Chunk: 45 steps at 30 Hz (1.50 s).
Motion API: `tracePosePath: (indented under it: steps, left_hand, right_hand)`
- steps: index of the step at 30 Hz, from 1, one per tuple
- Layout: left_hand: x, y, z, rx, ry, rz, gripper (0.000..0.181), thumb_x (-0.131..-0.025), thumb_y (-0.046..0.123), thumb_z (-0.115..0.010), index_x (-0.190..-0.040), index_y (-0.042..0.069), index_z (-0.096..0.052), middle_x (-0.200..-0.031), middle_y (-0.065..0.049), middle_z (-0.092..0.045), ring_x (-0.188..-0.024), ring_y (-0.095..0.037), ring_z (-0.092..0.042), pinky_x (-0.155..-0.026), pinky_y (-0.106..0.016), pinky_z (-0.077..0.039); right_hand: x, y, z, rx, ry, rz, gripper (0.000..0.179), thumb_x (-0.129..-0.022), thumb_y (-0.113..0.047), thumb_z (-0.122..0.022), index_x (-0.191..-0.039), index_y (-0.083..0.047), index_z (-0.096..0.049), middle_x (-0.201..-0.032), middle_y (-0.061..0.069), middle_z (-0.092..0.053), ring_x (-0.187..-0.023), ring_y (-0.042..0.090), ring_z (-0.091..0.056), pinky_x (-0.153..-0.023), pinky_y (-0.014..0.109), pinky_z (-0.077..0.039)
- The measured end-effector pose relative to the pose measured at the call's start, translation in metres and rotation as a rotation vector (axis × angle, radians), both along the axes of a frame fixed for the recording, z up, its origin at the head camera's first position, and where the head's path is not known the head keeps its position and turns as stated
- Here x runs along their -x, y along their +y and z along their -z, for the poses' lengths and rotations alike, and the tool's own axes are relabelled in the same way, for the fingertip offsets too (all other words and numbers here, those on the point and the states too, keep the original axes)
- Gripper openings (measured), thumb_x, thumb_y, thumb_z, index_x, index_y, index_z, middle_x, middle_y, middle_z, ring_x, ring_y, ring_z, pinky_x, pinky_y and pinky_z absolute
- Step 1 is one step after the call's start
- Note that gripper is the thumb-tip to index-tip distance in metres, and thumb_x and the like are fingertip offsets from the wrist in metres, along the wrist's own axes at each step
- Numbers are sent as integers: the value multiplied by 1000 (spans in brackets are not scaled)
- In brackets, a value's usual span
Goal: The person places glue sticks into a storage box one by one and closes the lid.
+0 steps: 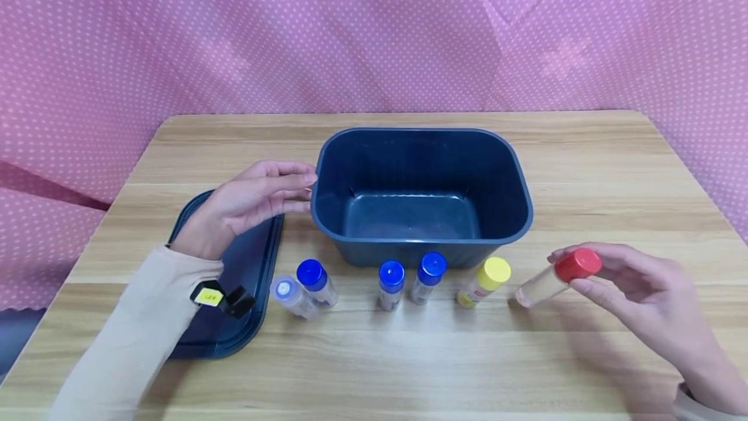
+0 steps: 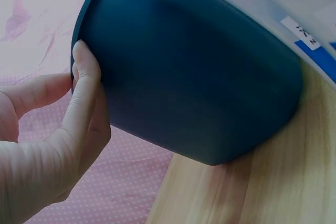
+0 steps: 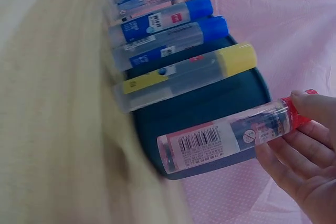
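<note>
The red-capped bottle (image 1: 552, 281) tilts just right of the yellow-capped bottle (image 1: 484, 281), the right hand's (image 1: 648, 297) grip clamped on its cap; whether its base touches the worktop (image 1: 409, 369) I cannot tell. Further left stand three blue-capped bottles (image 1: 429, 278) and a pale-topped bottle (image 1: 294, 297). Behind them is a dark blue tub (image 1: 365, 253), its left side touched by the left hand (image 1: 257, 193), fingers extended and slightly apart. A dark lid (image 1: 251, 278) lies under that arm; pink dotted cloth (image 1: 374, 31) hangs behind.

A wood-grained table (image 1: 409, 362) bears a bin (image 1: 374, 254), lid (image 1: 248, 271) and five tubes (image 1: 391, 288).
</note>
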<state>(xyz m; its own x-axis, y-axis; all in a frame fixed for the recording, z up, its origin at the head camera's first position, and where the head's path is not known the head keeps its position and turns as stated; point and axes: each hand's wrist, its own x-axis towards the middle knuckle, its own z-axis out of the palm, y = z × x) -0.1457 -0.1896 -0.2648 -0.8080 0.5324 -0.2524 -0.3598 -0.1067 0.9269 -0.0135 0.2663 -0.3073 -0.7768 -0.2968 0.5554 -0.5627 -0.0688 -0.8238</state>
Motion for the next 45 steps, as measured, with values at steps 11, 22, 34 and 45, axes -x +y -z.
tracePosePath:
  steps: [11,22,34,45]
  left_hand:
    - [0,1,0,-19,-6,-5,15,-99,2,-51,-105,2,-65,-99,-10,-68,-89,-18,-67,-84,-30,-56]
    - [0,2,2,-25,-7,-13,15,-98,2,-52,-107,1,-64,-101,-11,-67,-91,-19,-66,-85,-31,-55]
    - [-2,1,3,-48,12,14,16,-99,3,-52,-108,2,-65,-103,-11,-67,-93,-19,-66,-86,-31,-55]
    - [-5,0,4,-68,-2,28,16,-99,2,-52,-105,3,-66,-99,-9,-67,-90,-18,-66,-85,-30,-55]
  right_hand:
    - [5,7,-29,66,-1,104,34,-76,26,-65,-108,28,-53,-106,23,-69,-97,22,-69,-83,20,-53]
    - [19,12,-49,112,-55,127,40,-79,28,-58,-117,27,-45,-110,28,-65,-97,26,-68,-86,23,-53]
    - [36,14,-65,149,-86,195,44,-80,26,-58,-122,23,-44,-111,28,-65,-95,26,-69,-84,23,-53]
    - [60,-5,-87,228,-54,129,43,-77,28,-59,-118,26,-44,-111,38,-59,-98,37,-67,-90,33,-53]
